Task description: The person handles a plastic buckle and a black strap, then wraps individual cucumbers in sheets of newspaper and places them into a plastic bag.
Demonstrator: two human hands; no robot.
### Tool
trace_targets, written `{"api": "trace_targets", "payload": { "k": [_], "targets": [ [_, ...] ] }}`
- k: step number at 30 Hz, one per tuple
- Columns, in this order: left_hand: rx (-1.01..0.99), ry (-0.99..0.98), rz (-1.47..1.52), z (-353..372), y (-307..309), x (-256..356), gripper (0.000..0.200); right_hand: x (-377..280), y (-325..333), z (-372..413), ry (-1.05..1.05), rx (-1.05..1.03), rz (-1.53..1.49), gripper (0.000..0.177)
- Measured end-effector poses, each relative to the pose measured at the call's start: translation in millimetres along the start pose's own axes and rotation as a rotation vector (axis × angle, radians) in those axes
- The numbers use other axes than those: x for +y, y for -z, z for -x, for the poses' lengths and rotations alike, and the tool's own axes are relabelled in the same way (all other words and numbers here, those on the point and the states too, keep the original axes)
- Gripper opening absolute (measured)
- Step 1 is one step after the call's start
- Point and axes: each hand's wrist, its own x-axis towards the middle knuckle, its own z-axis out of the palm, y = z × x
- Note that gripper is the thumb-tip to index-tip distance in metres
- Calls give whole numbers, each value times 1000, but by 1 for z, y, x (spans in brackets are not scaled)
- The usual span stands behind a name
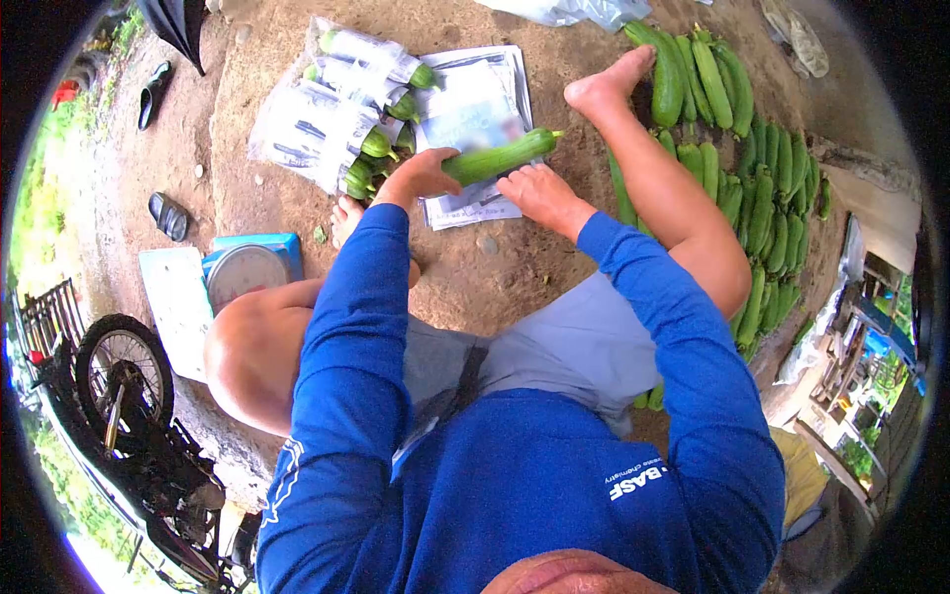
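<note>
My left hand is wrapped around the near end of a long green luffa gourd. The gourd lies slantwise over a stack of printed newspaper sheets on the ground. My right hand is at the right edge of that paper, just below the gourd, fingers curled and apparently pinching a sheet; the fingertips are partly hidden. Left of the stack, several gourds wrapped in paper lie side by side, their green ends sticking out.
Rows of unwrapped gourds lie to the right, beyond my bent leg. A blue dial scale stands at my left knee. Sandals, a motorbike and a black umbrella are further left. Plastic sheeting lies at the top.
</note>
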Motion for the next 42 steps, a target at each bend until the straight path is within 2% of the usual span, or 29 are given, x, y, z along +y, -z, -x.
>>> {"api": "trace_targets", "payload": {
  "k": [3, 6, 9, 12, 15, 18, 19, 22, 23, 25, 26, 27, 28, 30, 31, 32, 34, 35, 36, 38, 40, 41, 42],
  "targets": [
    [-80, -25, 52, 3, 9, 10, 79, -1, 17, -7, -1, 42, -1, 9],
    [-110, -57, -21, -1, 14, 19, 79, 3, 21, -16, -40, 76, -4, 11],
    [-136, -5, -18, -11, 11, 9, 72, 16, 9, -28, -45, 151, 56, 11],
    [-65, 10, 71, -13, 13, 9, 66, 29, 4, -47, -100, 162, -33, 11],
    [79, -51, 160, -10, 11, 18, 54, 43, 4, -64, -223, -99, -120, 12],
    [184, 117, -137, -7, 10, 38, 49, 47, -13, -76, -207, 182, -9, 12],
    [194, 113, -123, -10, 10, 39, 45, 46, -14, -80, -131, 315, 65, 11],
    [216, 153, -179, -16, 16, 42, 45, 28, -18, -76, -77, 23, 48, 12],
    [304, 110, -256, -17, 16, 45, 44, 20, -28, -72, -135, -30, 77, 20],
    [474, 19, -407, -16, 13, 55, 41, 18, -32, -65, -135, 174, 171, 21],
    [559, -30, -483, -17, 11, 61, 40, 21, -36, -66, -141, 187, 195, 27],
    [487, -45, -505, -21, 11, 68, 34, 24, -40, -68, -148, 200, 219, 33],
    [457, -77, -523, -22, 5, 71, 44, 28, -43, -72, -178, 130, 169, 29],
    [343, 23, -530, -9, 1, 90, 59, 35, -46, -85, -221, 0, 66, 25],
    [374, -43, -641, -12, -6, 80, 78, 38, -50, -92, -197, 97, 112, 26],
    [384, -61, -693, -12, -15, 70, 90, 42, -52, -93, -224, -49, 25, 29],
    [394, -85, -734, -6, -11, 75, 93, 42, -8, -97, -253, -341, -142, 36],
    [520, -215, -744, -2, -13, 71, 92, 41, 20, -95, -278, -368, -394, 44],
    [595, -310, -738, 9, -7, 83, 74, 40, 45, -88, -296, -400, -648, 53],
    [691, -488, -758, 22, 1, 103, 71, 47, 66, -63, -253, -287, -884, 50],
    [654, -636, -713, 28, 0, 119, 70, 61, 64, -42, -343, -442, -1192, 58],
    [498, -569, -736, 33, -1, 129, 75, 64, 72, -33, -387, -536, -1270, 58],
    [530, -633, -744, 41, -2, 143, 78, 58, 89, -22, -433, -638, -1350, 59]
  ]
}}
